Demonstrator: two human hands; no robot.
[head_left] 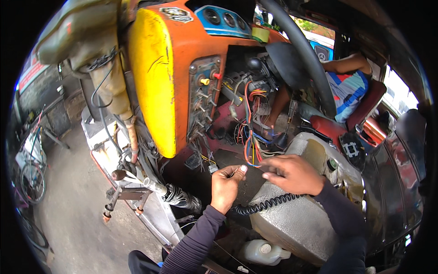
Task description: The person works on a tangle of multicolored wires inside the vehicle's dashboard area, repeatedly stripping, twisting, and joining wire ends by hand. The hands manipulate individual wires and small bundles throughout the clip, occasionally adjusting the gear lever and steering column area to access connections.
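Note:
My left hand (225,186) is closed, thumb and forefinger pinching a thin wire (253,165) that spans the gap between my hands. Just right of it, my right hand (295,174) has its bent fingers closed around the same wire, though its fingertips are slightly blurred. Above them hangs a loose bundle of coloured wires (249,132), mostly orange, red and blue, coming down from the open dashboard. A black coiled cable (269,203) runs under my right hand, along a silver-grey padded engine cover (292,228).
An orange and yellow dashboard (182,32) with a switch panel (203,93) stands ahead. A steering wheel (301,45) is at upper right, by a seated person (346,86). A folded umbrella (182,197) lies left, a white plastic jug (264,252) below. A gear lever (288,123) rises beyond.

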